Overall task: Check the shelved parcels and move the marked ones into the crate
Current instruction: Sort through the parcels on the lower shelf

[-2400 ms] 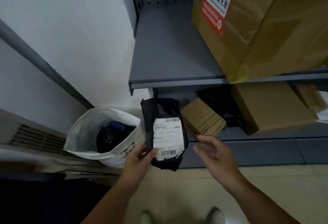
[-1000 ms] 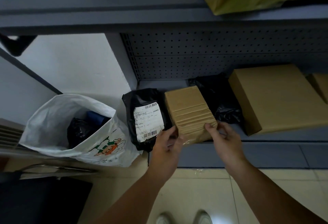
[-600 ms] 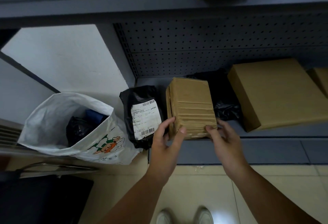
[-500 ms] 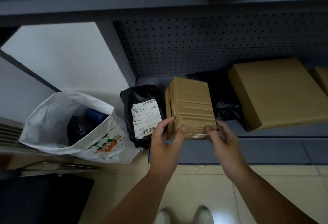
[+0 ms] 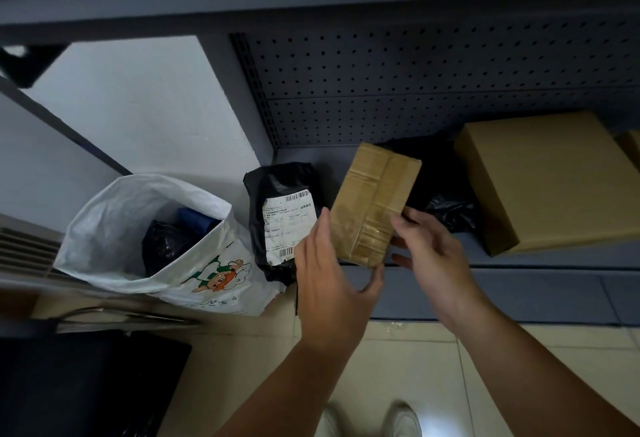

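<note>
1. I am seeing the taped cardboard parcel [image 5: 375, 204] being held at the front of the bottom shelf [image 5: 540, 260]. It is sitting between the black mailer bag [image 5: 277, 187] and a crumpled black plastic bag [image 5: 448, 204].
2. Its long axis is running from the near end by the shelf lip up and away toward the perforated back panel [image 5: 415, 90], with the far end leaning to the right. A broad face is showing to the camera, with a tape seam running lengthwise down it.
3. The left hand [image 5: 329, 284] is gripping the parcel. Its fingers [image 5: 323, 228] are lying nearly straight up the left side, and the thumb is hooking under the near corner.
4. The right hand [image 5: 433, 256] is pinching the parcel's right edge, with the thumb on top and the other fingers curling beneath.
5. I am not managing to tell whether the parcel's far end is resting on the shelf or hanging clear of it (the parcel itself is covering that spot).
6. The mailer bag's white label [image 5: 289, 225] is facing me, but its print is coming through too small to read, and the left hand is covering its lower right corner.
7. The large cardboard box [image 5: 540, 180] is lying flat farther right on the shelf. Another box [image 5: 632, 149] beyond it is being cut off by the frame edge.
8. A white sack [image 5: 114, 228] is standing open on the floor to the left, holding dark bundles I am unable to make out.
</note>
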The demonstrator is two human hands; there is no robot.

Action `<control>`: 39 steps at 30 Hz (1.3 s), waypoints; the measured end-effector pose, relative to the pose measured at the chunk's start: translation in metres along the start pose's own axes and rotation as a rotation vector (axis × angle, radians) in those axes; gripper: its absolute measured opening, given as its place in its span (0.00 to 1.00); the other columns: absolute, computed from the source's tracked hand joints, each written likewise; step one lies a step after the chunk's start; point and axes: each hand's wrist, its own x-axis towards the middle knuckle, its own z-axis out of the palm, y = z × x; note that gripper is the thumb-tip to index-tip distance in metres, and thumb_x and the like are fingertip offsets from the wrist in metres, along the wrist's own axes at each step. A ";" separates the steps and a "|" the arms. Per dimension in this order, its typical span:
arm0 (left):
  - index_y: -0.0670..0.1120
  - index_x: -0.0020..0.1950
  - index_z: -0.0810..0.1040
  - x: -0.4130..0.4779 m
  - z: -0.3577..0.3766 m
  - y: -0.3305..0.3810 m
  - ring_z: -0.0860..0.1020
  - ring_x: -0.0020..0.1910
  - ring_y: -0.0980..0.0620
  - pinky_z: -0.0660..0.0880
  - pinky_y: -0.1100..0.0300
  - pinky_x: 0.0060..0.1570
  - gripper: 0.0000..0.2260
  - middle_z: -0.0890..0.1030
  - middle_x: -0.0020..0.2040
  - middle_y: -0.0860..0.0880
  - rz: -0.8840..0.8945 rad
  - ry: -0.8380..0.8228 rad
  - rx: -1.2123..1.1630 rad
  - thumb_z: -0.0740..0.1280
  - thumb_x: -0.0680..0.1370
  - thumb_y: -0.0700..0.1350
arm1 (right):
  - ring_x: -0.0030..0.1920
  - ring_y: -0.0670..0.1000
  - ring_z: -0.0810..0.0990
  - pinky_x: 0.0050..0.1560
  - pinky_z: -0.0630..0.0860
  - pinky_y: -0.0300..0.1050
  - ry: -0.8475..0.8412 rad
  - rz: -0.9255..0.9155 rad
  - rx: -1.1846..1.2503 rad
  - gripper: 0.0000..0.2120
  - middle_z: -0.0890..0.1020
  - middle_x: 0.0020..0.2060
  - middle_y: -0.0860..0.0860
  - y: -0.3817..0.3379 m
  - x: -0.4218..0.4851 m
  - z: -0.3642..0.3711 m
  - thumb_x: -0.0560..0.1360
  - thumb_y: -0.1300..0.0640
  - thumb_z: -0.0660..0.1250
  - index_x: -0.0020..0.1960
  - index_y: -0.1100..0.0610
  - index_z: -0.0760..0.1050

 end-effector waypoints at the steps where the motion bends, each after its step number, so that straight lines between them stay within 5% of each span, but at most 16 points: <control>1: 0.47 0.82 0.58 -0.002 0.001 0.000 0.65 0.71 0.55 0.67 0.57 0.72 0.48 0.70 0.72 0.53 0.005 -0.001 -0.006 0.80 0.69 0.54 | 0.55 0.44 0.85 0.63 0.80 0.56 -0.006 -0.002 -0.002 0.14 0.85 0.56 0.43 0.002 -0.001 0.000 0.77 0.45 0.72 0.62 0.42 0.78; 7: 0.50 0.81 0.62 -0.010 0.001 -0.002 0.64 0.74 0.58 0.61 0.70 0.71 0.41 0.67 0.74 0.57 0.061 -0.149 -0.156 0.78 0.72 0.47 | 0.54 0.43 0.85 0.59 0.82 0.50 -0.015 0.007 -0.016 0.14 0.84 0.56 0.43 0.014 -0.006 -0.006 0.74 0.44 0.75 0.58 0.39 0.78; 11: 0.50 0.79 0.66 -0.010 -0.006 0.001 0.65 0.76 0.54 0.62 0.68 0.72 0.35 0.69 0.75 0.57 0.131 -0.278 -0.290 0.70 0.74 0.34 | 0.41 0.30 0.81 0.37 0.74 0.24 -0.024 0.036 -0.089 0.11 0.81 0.48 0.37 0.010 -0.004 -0.011 0.74 0.45 0.75 0.53 0.41 0.76; 15: 0.49 0.75 0.72 -0.004 -0.007 -0.002 0.70 0.74 0.53 0.69 0.67 0.67 0.35 0.73 0.73 0.53 0.130 -0.353 -0.350 0.62 0.70 0.25 | 0.49 0.36 0.79 0.44 0.72 0.33 -0.036 0.075 -0.160 0.25 0.81 0.50 0.36 0.013 -0.001 -0.021 0.69 0.42 0.78 0.63 0.40 0.73; 17: 0.46 0.73 0.75 0.000 -0.005 -0.010 0.73 0.72 0.51 0.71 0.59 0.70 0.33 0.75 0.71 0.51 0.090 -0.309 -0.408 0.61 0.71 0.25 | 0.53 0.43 0.82 0.50 0.76 0.40 -0.017 0.100 -0.161 0.27 0.84 0.53 0.41 0.016 0.001 -0.025 0.67 0.43 0.80 0.63 0.44 0.76; 21: 0.49 0.74 0.73 0.000 0.001 -0.031 0.73 0.71 0.55 0.71 0.52 0.72 0.23 0.74 0.69 0.55 -0.143 -0.184 -0.391 0.69 0.79 0.37 | 0.51 0.45 0.86 0.55 0.79 0.43 -0.004 0.119 -0.096 0.23 0.87 0.51 0.44 0.021 0.000 -0.034 0.68 0.46 0.80 0.61 0.49 0.80; 24: 0.48 0.76 0.70 -0.003 0.000 -0.029 0.77 0.66 0.58 0.76 0.53 0.68 0.23 0.78 0.68 0.54 -0.337 -0.273 -0.486 0.70 0.81 0.43 | 0.56 0.48 0.85 0.65 0.78 0.56 -0.041 0.109 -0.046 0.30 0.87 0.54 0.46 0.025 -0.007 -0.039 0.64 0.39 0.80 0.63 0.46 0.81; 27: 0.48 0.74 0.74 -0.004 -0.007 -0.020 0.79 0.64 0.58 0.76 0.57 0.66 0.19 0.82 0.65 0.55 -0.333 -0.303 -0.532 0.68 0.83 0.44 | 0.59 0.52 0.84 0.66 0.77 0.61 -0.052 0.074 0.028 0.34 0.87 0.56 0.48 0.025 -0.015 -0.042 0.60 0.38 0.79 0.65 0.46 0.80; 31: 0.51 0.72 0.75 -0.012 -0.025 -0.005 0.78 0.68 0.53 0.75 0.53 0.67 0.20 0.81 0.67 0.54 -0.328 -0.289 -0.611 0.69 0.80 0.48 | 0.60 0.53 0.84 0.64 0.77 0.57 -0.078 0.051 0.149 0.38 0.86 0.57 0.51 0.022 -0.032 -0.049 0.60 0.45 0.83 0.67 0.51 0.78; 35: 0.51 0.71 0.75 -0.021 -0.054 0.014 0.76 0.70 0.54 0.73 0.54 0.68 0.25 0.80 0.68 0.55 -0.290 -0.292 -0.691 0.70 0.75 0.56 | 0.63 0.53 0.83 0.62 0.76 0.51 -0.122 0.008 0.218 0.48 0.85 0.61 0.53 0.006 -0.061 -0.054 0.54 0.37 0.85 0.69 0.54 0.77; 39: 0.50 0.73 0.72 -0.024 -0.085 0.037 0.76 0.69 0.57 0.76 0.63 0.63 0.25 0.80 0.68 0.58 -0.246 -0.353 -0.735 0.70 0.76 0.46 | 0.63 0.57 0.83 0.60 0.81 0.49 -0.160 -0.023 0.229 0.46 0.84 0.62 0.55 -0.019 -0.098 -0.067 0.58 0.39 0.84 0.71 0.55 0.75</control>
